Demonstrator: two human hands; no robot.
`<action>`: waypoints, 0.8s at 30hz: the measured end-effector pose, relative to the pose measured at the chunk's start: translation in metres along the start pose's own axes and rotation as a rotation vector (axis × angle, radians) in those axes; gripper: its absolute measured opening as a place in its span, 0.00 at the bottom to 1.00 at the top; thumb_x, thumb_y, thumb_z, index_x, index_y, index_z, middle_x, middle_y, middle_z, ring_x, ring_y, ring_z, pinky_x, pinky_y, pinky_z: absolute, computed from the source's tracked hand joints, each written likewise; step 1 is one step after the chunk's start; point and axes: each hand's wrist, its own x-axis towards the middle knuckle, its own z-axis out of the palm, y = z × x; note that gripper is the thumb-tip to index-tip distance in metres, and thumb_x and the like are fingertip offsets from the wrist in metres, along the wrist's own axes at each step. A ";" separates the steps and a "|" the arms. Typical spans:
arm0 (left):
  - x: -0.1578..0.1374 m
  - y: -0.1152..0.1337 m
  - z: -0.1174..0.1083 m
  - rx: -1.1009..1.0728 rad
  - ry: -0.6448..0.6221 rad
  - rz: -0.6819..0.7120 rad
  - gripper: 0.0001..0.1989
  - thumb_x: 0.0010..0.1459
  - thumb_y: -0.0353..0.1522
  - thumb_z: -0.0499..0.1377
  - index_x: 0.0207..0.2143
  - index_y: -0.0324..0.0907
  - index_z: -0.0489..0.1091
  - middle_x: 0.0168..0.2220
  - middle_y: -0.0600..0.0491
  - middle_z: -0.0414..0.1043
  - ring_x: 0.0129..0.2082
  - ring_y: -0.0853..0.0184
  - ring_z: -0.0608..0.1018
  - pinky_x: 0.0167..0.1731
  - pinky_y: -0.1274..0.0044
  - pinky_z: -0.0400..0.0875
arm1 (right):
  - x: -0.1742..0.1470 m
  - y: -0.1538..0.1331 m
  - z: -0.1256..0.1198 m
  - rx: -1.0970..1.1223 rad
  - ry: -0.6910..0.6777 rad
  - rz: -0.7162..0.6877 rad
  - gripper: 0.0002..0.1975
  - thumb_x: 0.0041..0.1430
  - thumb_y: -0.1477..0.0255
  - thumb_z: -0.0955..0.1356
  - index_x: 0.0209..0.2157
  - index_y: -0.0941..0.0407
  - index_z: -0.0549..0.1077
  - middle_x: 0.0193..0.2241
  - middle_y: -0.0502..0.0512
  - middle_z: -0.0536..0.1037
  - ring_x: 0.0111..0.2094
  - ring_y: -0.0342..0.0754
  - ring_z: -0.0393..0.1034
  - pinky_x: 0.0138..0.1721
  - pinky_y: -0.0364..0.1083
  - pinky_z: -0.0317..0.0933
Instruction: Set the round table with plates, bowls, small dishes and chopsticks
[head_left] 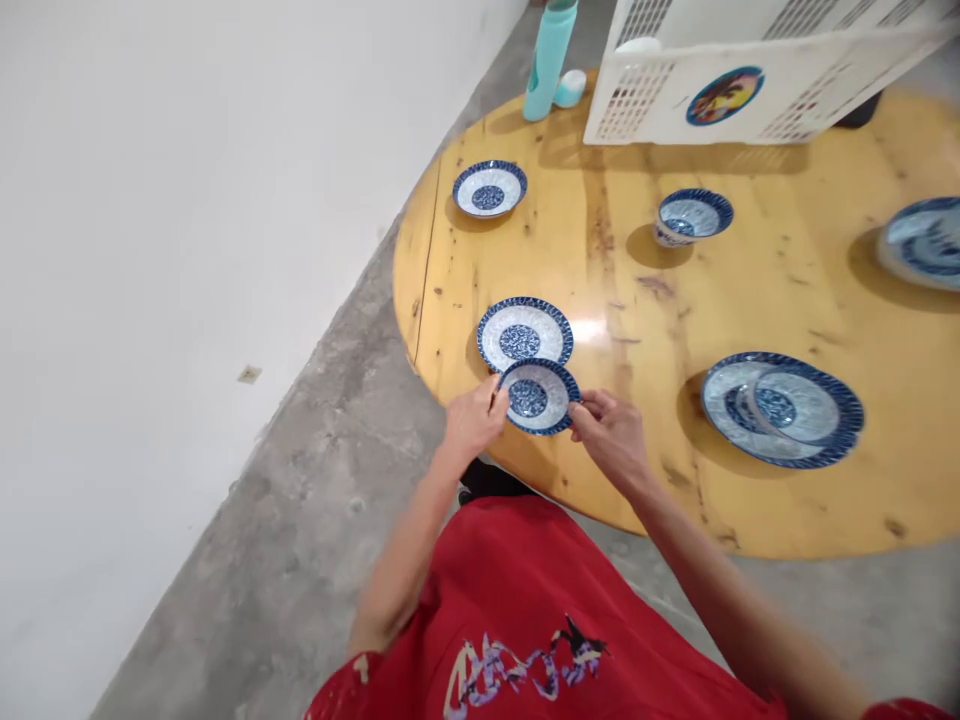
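Between both hands is a small blue-and-white plate [551, 412], raised over the near edge of the wooden table [600, 330]. My left hand [475, 418] pinches its left rim. On the opposite rim, the fingers of my right hand [607, 430] are closed with the thumb on top. Just beyond it lies a larger blue-and-white plate [523, 318], its near edge overlapped in view by the held one; whether they touch I cannot tell. To the right of my right hand, a blue-and-white bowl [802, 395] sits on another patterned plate [724, 390].
Farther back are a shallow patterned dish [488, 190], a patterned bowl [691, 217] and more patterned dishware [926, 245] at the right edge. A white plastic crate [652, 100] stands at the rear, beside a turquoise bottle [550, 65] and its cap [570, 88]. A white wall [187, 200] rises at left.
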 end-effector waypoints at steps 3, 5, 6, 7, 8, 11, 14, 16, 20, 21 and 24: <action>0.063 -0.002 -0.016 0.072 -0.052 0.093 0.18 0.72 0.36 0.47 0.52 0.44 0.75 0.43 0.50 0.82 0.44 0.64 0.81 0.42 0.77 0.67 | 0.043 -0.006 0.009 0.026 0.078 0.048 0.14 0.45 0.62 0.66 0.31 0.57 0.73 0.19 0.51 0.73 0.19 0.45 0.65 0.20 0.43 0.60; 0.100 -0.002 -0.024 0.111 -0.091 0.140 0.18 0.72 0.35 0.47 0.47 0.43 0.77 0.42 0.50 0.81 0.42 0.64 0.80 0.40 0.77 0.66 | 0.067 -0.006 0.014 0.037 0.117 0.071 0.12 0.46 0.65 0.66 0.31 0.57 0.73 0.19 0.51 0.73 0.19 0.45 0.65 0.20 0.42 0.61; 0.117 -0.002 -0.027 0.126 -0.115 0.161 0.18 0.71 0.35 0.47 0.44 0.42 0.77 0.41 0.50 0.81 0.41 0.64 0.79 0.39 0.77 0.65 | 0.077 -0.006 0.017 0.040 0.134 0.081 0.11 0.46 0.66 0.66 0.31 0.57 0.72 0.19 0.50 0.73 0.19 0.44 0.65 0.20 0.42 0.61; 0.132 -0.001 -0.028 0.137 -0.141 0.181 0.18 0.71 0.34 0.47 0.42 0.42 0.78 0.40 0.49 0.81 0.40 0.64 0.79 0.38 0.77 0.65 | 0.086 -0.005 0.019 0.041 0.149 0.093 0.10 0.46 0.67 0.66 0.31 0.57 0.72 0.18 0.50 0.72 0.18 0.44 0.65 0.20 0.42 0.61; 0.146 -0.001 -0.029 0.143 -0.165 0.200 0.18 0.70 0.34 0.47 0.40 0.41 0.78 0.39 0.49 0.80 0.40 0.63 0.78 0.38 0.77 0.65 | 0.093 -0.005 0.021 0.040 0.162 0.109 0.09 0.46 0.68 0.66 0.30 0.56 0.72 0.18 0.49 0.72 0.18 0.44 0.65 0.20 0.41 0.60; 0.175 -0.001 -0.028 0.139 -0.215 0.244 0.18 0.67 0.32 0.48 0.37 0.40 0.78 0.39 0.49 0.80 0.40 0.63 0.78 0.38 0.76 0.64 | 0.107 -0.004 0.025 0.029 0.189 0.171 0.07 0.45 0.70 0.65 0.29 0.56 0.71 0.17 0.50 0.72 0.17 0.45 0.65 0.18 0.42 0.59; 0.191 -0.004 -0.026 0.121 -0.257 0.261 0.17 0.65 0.31 0.49 0.36 0.40 0.79 0.39 0.48 0.80 0.41 0.61 0.78 0.39 0.75 0.65 | 0.111 -0.003 0.028 -0.004 0.206 0.210 0.06 0.46 0.71 0.65 0.29 0.55 0.70 0.17 0.50 0.72 0.18 0.46 0.66 0.18 0.42 0.59; 0.196 -0.005 -0.025 0.103 -0.279 0.265 0.16 0.64 0.30 0.50 0.36 0.40 0.79 0.39 0.46 0.80 0.42 0.60 0.78 0.40 0.74 0.65 | 0.110 -0.002 0.031 -0.018 0.215 0.228 0.05 0.47 0.71 0.65 0.29 0.54 0.69 0.18 0.50 0.72 0.18 0.46 0.67 0.19 0.43 0.61; 0.202 -0.009 -0.025 0.072 -0.309 0.278 0.16 0.62 0.30 0.51 0.36 0.40 0.79 0.39 0.45 0.80 0.43 0.58 0.79 0.42 0.71 0.66 | 0.105 0.000 0.037 -0.015 0.225 0.241 0.06 0.49 0.69 0.66 0.31 0.54 0.68 0.20 0.50 0.73 0.19 0.46 0.68 0.20 0.43 0.62; 0.204 -0.009 -0.025 0.066 -0.316 0.282 0.15 0.62 0.29 0.51 0.36 0.40 0.79 0.39 0.44 0.80 0.44 0.58 0.78 0.43 0.71 0.66 | 0.104 0.000 0.038 -0.015 0.231 0.244 0.06 0.49 0.69 0.66 0.32 0.54 0.68 0.20 0.50 0.73 0.19 0.46 0.68 0.20 0.43 0.62; 0.209 -0.012 -0.025 0.049 -0.332 0.300 0.15 0.60 0.28 0.52 0.36 0.39 0.79 0.39 0.44 0.80 0.44 0.57 0.78 0.43 0.70 0.66 | 0.102 0.001 0.043 -0.005 0.253 0.270 0.07 0.49 0.69 0.66 0.32 0.55 0.68 0.20 0.50 0.72 0.20 0.47 0.70 0.20 0.43 0.62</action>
